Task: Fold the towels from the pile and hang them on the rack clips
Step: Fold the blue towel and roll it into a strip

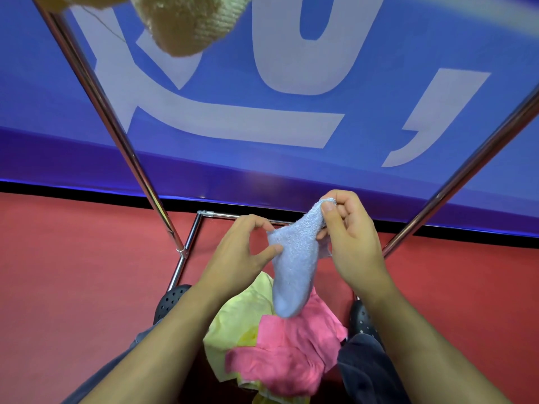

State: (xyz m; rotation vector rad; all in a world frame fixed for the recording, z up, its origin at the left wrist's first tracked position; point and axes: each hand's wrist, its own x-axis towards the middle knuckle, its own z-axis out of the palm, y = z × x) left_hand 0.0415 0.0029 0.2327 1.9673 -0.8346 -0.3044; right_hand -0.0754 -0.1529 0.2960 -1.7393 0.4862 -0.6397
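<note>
A small light blue towel (294,269) hangs bunched between my hands at mid-frame. My right hand (347,237) pinches its upper corner between thumb and fingers. My left hand (242,249) pinches its left edge, thumb and forefinger on the cloth. Below, between my feet, lies the pile: a pink towel (291,354) on top of a pale yellow towel (233,319). A beige towel (186,21) hangs from the rack at the top of the view. The rack's clips are out of view.
Two chrome rack poles slant up, one at the left (116,135) and one at the right (466,176), joined by a low base bar (186,252). Red carpet (73,272) covers the floor. A blue banner with white letters (262,118) stands behind.
</note>
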